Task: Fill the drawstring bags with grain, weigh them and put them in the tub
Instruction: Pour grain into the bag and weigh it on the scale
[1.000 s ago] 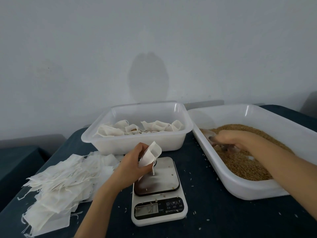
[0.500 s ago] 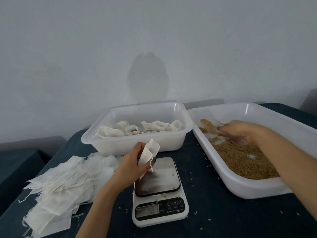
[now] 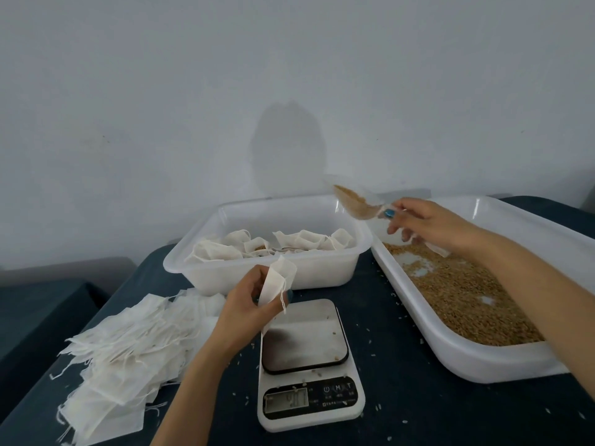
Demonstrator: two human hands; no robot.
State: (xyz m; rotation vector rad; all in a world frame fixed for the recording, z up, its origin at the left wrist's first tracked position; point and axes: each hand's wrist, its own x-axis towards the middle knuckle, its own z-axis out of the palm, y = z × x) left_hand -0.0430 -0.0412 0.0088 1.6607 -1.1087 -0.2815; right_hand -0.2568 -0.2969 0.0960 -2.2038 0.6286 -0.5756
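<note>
Nearest on the desk point(image 3: 418, 397) sits the scale point(image 3: 306, 342), its plate bare but for a few stray kernels; the display is too blurred to read. Left of it lies a pile point(image 3: 128, 349) of empty bags. Just above the scale's far left corner the left hand point(image 3: 248, 304) pinches one bag point(image 3: 273, 284) between thumb and fingers. The bag stands nearly upright, long axis vertical and leaning a little right, mouth up, string dangling at its side. Whether the mouth is spread open cannot be told.

Right of the scale the tray point(image 3: 467, 358) holds loose grain point(image 3: 467, 294). Beyond the scale the tub point(image 3: 289, 272) holds filled bags point(image 3: 257, 247).

Farthest, above the gap between the tub and the tray, the right hand point(image 3: 418, 223) grips the handle of a clear scoop point(image 3: 354, 201) loaded with grain. The scoop's long axis runs from the hand up and to the left, tip toward the wall. It lies up, right and beyond the bag, well apart. The pour probably needs the scoop brought down and left until its tip is over the bag's mouth.
</note>
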